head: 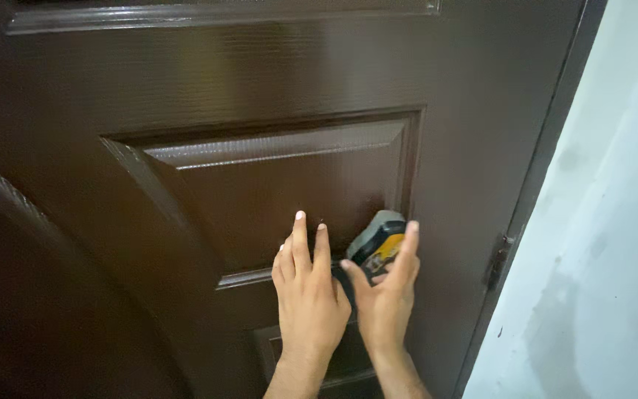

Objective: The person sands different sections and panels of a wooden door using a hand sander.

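My right hand point(387, 292) grips a small grey, black and yellow tape measure point(375, 240) and holds it against the lower right corner of a raised panel point(275, 188) on a dark brown door point(186, 81). My left hand point(306, 288) lies flat on the same panel just left of the tape measure, fingers straight and pointing up. The two hands touch side by side. Part of the tape measure is hidden behind my right fingers.
The door's right edge carries a dark hinge point(498, 260) beside its frame. A pale, stained wall point(607, 244) fills the right side. Another recessed panel point(348, 362) starts below my hands.
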